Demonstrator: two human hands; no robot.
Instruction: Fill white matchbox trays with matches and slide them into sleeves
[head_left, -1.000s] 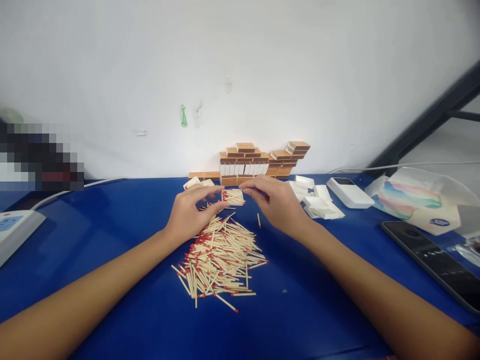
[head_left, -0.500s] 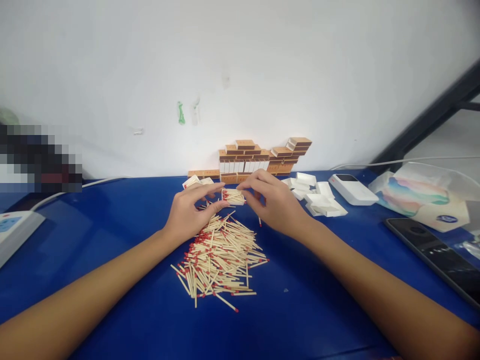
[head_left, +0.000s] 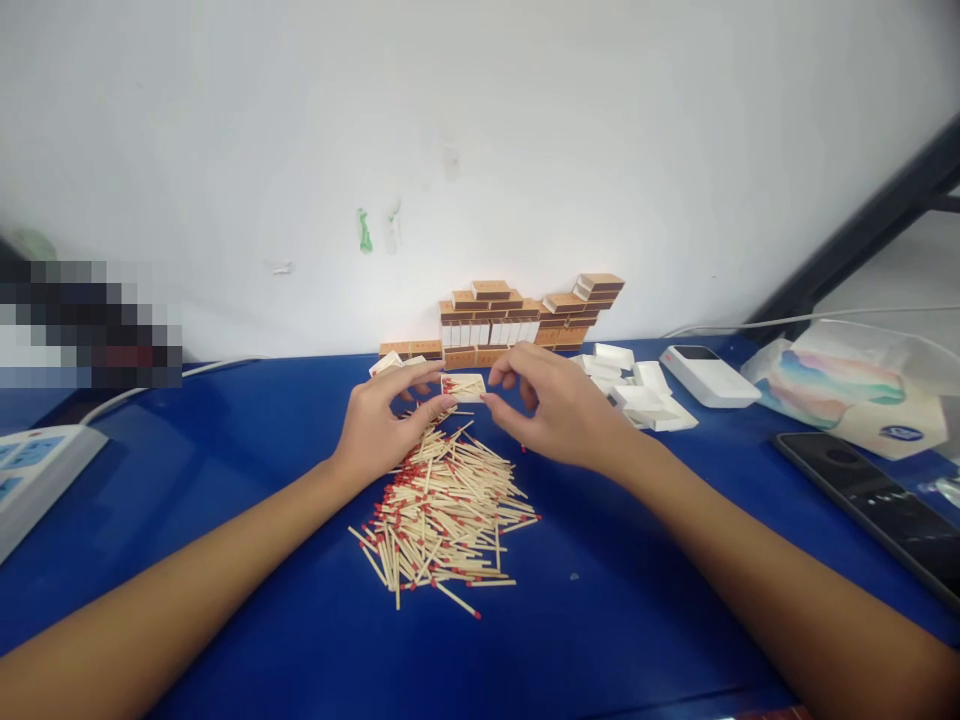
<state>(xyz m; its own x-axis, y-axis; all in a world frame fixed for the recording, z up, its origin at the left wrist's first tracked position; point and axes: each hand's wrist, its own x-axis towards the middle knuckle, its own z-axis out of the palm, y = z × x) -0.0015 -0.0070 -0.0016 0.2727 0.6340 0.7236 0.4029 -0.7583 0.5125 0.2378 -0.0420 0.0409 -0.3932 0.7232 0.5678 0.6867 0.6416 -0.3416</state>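
A small white matchbox tray with red-tipped matches lying in it is held above the far end of a match pile. My left hand grips the tray's left end between thumb and fingers. At the tray's right end is my right hand, its thumb and index finger apart, the thumb tip close to or touching the corner. I see nothing between its fingers. The big heap of loose matches spreads over the blue table nearer to me. Behind my left hand, other white trays are partly hidden.
Brown matchboxes are stacked against the wall. Empty white trays lie at right, beside a white device, a tissue pack and a black phone. A white power strip sits at the left edge.
The fingers of my right hand have spread from the tray's right end. The tray now shows more bare white inside at its right, and the matches in it lie differently. My left hand keeps its grip.
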